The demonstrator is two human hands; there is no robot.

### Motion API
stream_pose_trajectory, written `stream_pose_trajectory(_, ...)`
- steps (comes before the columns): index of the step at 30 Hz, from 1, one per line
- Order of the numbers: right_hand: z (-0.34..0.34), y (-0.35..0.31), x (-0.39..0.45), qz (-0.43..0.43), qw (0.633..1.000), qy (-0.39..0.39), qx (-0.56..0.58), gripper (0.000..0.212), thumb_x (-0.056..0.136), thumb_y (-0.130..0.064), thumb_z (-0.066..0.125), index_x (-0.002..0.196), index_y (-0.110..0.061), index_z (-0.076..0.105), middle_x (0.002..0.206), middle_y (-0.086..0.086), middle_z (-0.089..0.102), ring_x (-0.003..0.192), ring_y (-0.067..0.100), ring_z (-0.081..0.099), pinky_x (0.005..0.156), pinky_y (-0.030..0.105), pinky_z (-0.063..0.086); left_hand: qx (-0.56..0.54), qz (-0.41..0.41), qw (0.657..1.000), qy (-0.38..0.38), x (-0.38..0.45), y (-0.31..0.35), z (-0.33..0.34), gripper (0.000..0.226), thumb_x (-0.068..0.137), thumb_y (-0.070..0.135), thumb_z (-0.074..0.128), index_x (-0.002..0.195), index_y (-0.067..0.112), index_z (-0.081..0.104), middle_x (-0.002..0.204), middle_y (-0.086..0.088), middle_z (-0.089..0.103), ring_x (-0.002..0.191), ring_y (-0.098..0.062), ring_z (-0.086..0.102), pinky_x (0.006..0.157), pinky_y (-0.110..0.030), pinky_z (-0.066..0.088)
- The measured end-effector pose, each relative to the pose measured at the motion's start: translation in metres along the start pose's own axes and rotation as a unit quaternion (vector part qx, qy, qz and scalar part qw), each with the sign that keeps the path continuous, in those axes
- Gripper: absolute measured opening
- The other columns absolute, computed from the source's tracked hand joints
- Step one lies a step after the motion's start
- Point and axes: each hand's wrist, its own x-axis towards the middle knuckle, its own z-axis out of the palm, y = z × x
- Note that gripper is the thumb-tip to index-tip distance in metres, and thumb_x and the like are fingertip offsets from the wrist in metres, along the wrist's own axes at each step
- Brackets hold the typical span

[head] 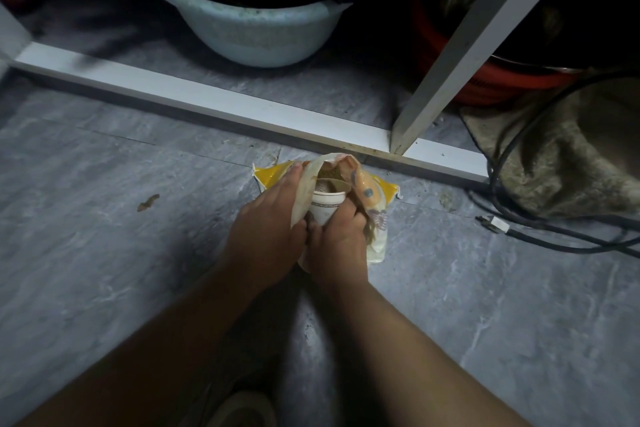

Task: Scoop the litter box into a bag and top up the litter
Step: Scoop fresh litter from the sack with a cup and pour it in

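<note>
On the gray floor [104,253], the left hand [266,229] curled round the edge of the yellow bag [377,198] to keep it open, so the right hand [337,246] could grip the paper cup [325,206] tipped inside it.

Location type: domestic interior, floor-level storage or utility corner of a home.

Indicators:
- Floor [104,253]: grey marble-pattern tile or vinyl, with scattered debris near 9 o'clock.
- White frame [207,104]: a painted rail lying on the floor, running from 10 o'clock to 3 o'clock, joined by a slanted upright post [485,31] at 1 o'clock. It forms the base of a shelf unit or counter.
- Pale blue plastic basin [249,31]: stowed under the frame at 12 o'clock.
- Red-orange tub [502,83]: stowed at 2 o'clock.
- Black cables [554,239] with a plug, beside a worn cloth or mat [571,156], at 3 o'clock.

Lighting is dim.
</note>
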Motion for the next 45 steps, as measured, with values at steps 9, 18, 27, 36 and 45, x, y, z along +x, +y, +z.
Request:
stream_pose_trajectory(9, -0.003, 0.003, -0.009, 0.006, 0.999, 0.002, 0.047, 0.076, 0.087, -0.033, 0.067, 0.150, -0.014, 0.030, 0.142, 0.018, 0.043, 0.126, 0.037, 0.050, 0.101, 0.044, 0.046, -0.011, -0.012, 1.000, -0.010, 0.000, -0.002, 0.002, 0.094, 0.085, 0.020, 0.065, 0.164, 0.026, 0.014, 0.168, 0.004, 0.030, 0.150, -0.018, 0.036, 0.118, -0.049, 0.038)
stream_pose_trajectory(18, -0.003, 0.007, -0.020, 0.016, 0.995, 0.037, 0.094, 0.057, 0.081, -0.025, 0.071, 0.131, -0.020, 0.046, 0.130, 0.005, 0.059, 0.117, 0.028, 0.060, 0.094, 0.045, 0.053, -0.028, -0.006, 0.999, -0.014, -0.001, -0.007, 0.006, 0.092, 0.086, 0.022, 0.062, 0.163, 0.031, 0.012, 0.167, 0.007, 0.031, 0.149, -0.016, 0.038, 0.118, -0.049, 0.040)
stream_pose_trajectory(27, -0.016, 0.023, -0.040, 0.002, 0.989, 0.029, 0.143, 0.065, 0.084, -0.020, 0.072, 0.140, -0.032, 0.041, 0.134, -0.014, 0.058, 0.118, 0.007, 0.056, 0.090, 0.017, 0.039, -0.020, -0.001, 1.000, -0.010, -0.003, -0.005, 0.005, 0.088, 0.090, 0.023, 0.062, 0.163, 0.032, 0.013, 0.167, 0.008, 0.031, 0.148, -0.018, 0.041, 0.114, -0.051, 0.042)
stream_pose_trajectory(36, -0.021, 0.031, -0.053, -0.042, 0.985, 0.036, 0.162, 0.066, 0.081, -0.018, 0.073, 0.137, -0.036, 0.045, 0.131, -0.016, 0.061, 0.116, 0.003, 0.059, 0.093, 0.019, 0.048, -0.048, -0.002, 0.999, 0.002, -0.009, 0.000, 0.004, 0.084, 0.095, 0.028, 0.061, 0.163, 0.031, 0.013, 0.167, 0.006, 0.031, 0.148, -0.018, 0.040, 0.117, -0.046, 0.040)
stream_pose_trajectory(45, -0.037, 0.035, -0.061, -0.081, 0.979, 0.071, 0.172, 0.073, 0.078, -0.022, 0.080, 0.140, -0.033, 0.044, 0.134, -0.014, 0.057, 0.119, 0.002, 0.056, 0.095, 0.020, 0.048, -0.027, 0.052, 0.994, 0.090, -0.019, 0.001, 0.012, 0.073, 0.094, 0.023, 0.059, 0.160, 0.012, 0.030, 0.167, -0.008, 0.031, 0.154, -0.021, 0.026, 0.124, -0.041, 0.024)
